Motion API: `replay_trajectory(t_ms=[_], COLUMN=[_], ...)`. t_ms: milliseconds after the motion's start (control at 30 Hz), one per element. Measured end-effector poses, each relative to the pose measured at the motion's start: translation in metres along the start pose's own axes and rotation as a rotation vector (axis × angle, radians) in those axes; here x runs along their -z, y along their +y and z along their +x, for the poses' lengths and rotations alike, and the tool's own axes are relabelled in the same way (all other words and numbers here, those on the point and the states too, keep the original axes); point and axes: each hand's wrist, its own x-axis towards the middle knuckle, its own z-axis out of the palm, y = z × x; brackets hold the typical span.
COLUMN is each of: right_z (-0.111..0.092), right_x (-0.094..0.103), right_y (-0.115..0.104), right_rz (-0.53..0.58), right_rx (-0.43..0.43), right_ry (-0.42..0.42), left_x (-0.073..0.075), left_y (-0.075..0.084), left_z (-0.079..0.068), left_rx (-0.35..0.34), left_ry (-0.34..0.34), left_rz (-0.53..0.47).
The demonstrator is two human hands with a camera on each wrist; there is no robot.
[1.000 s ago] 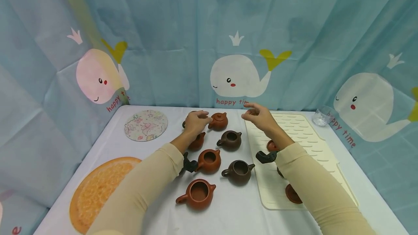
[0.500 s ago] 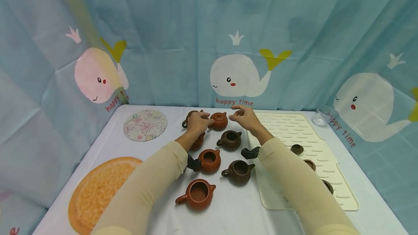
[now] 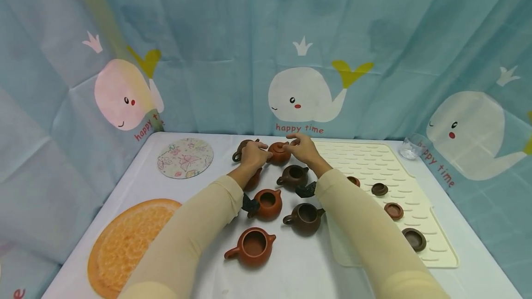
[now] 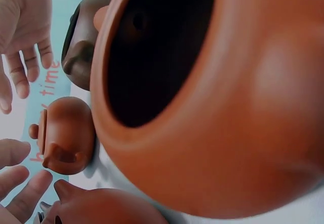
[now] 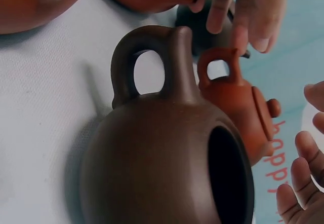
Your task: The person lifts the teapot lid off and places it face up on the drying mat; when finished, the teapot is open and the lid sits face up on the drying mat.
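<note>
A small orange-red clay teapot (image 3: 279,154) with its lid on stands at the back of the table. My left hand (image 3: 252,155) is close beside its handle, fingers extended; I cannot tell whether the fingertips touch it. My right hand (image 3: 303,148) hovers at its other side, thumb near the lid knob in the head view. In the right wrist view the right hand (image 5: 306,183) appears apart from the teapot, fingers relaxed. A dark brown teapot (image 3: 242,149) stands partly behind the left hand. An orange teapot (image 3: 253,180) is partly hidden by the left wrist.
Several lidless teapots, such as a brown one (image 3: 306,218) and an orange one (image 3: 253,247), stand nearer. Several lids (image 3: 393,211) lie on a cream tray (image 3: 399,165). A clear cup (image 3: 410,148), a floral round mat (image 3: 185,158) and an orange round mat (image 3: 129,239) lie around.
My right hand has moved left, from over the tray to beside the lidded teapot, uncovering more lids. The left hand has shifted only slightly right.
</note>
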Motion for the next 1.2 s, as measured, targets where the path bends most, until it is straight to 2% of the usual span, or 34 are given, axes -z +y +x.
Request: replay_trajectory(t_ms=[167, 400, 733, 1200], right_z=[0.006, 0.012, 0.018, 0.022], right_x=[-0.009, -0.015, -0.019, -0.024], right_y=[0.003, 0.003, 0.002, 0.002], right_rz=[-0.034, -0.068, -0.108, -0.204], right_rx=[-0.031, -0.057, -0.035, -0.016], right_ry=[0.014, 0.013, -0.005, 0.002], left_x=[-0.001, -0.005, -0.007, -0.007], left_y=[-0.001, -0.001, -0.002, -0.004], left_z=[0.002, 0.004, 0.006, 0.007], left_rx=[0.019, 0.007, 0.012, -0.025], left_ry=[0.001, 0.004, 0.024, 0.025], left_rz=[0.038, 0.100, 0.193, 0.195])
